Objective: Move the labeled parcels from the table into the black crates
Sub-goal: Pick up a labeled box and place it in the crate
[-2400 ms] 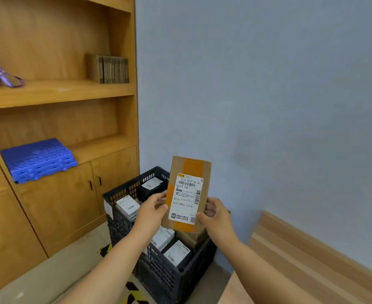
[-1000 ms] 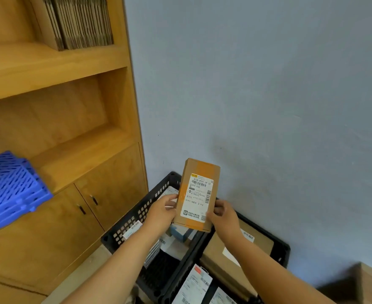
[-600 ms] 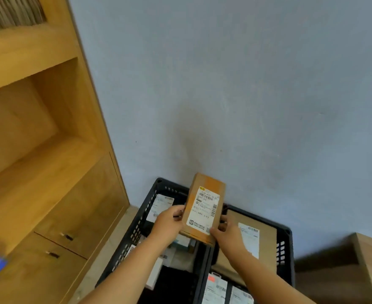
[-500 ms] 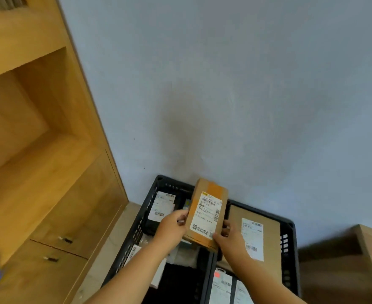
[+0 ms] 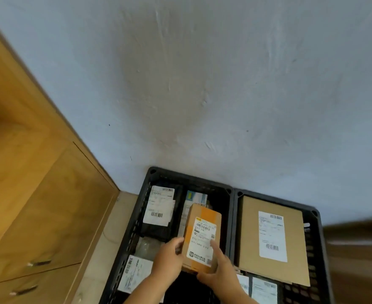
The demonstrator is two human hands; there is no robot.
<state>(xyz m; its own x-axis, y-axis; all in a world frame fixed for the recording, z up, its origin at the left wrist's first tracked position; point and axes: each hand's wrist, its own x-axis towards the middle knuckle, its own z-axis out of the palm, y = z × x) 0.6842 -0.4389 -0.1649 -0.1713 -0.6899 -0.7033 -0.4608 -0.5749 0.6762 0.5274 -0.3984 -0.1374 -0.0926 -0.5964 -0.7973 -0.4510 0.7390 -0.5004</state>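
Note:
Both hands hold a small brown parcel (image 5: 202,229) with orange tape and a white label, low over the left black crate (image 5: 134,229). My left hand (image 5: 169,258) grips its left edge. My right hand (image 5: 219,268) grips its lower right corner, index finger lying on the label. The left crate holds a black parcel (image 5: 158,209) with white labels and several other labeled packets. The right black crate (image 5: 312,218) holds a large flat brown parcel (image 5: 248,233) with a white label.
The two crates stand side by side on the floor against a pale blue wall (image 5: 202,95). A wooden cabinet (image 5: 33,205) with drawer handles stands to the left. A narrow strip of floor (image 5: 106,238) lies between cabinet and crates.
The view has tilted down over the crates. Both hands have lowered the parcel from chest height to just above the left crate's contents.

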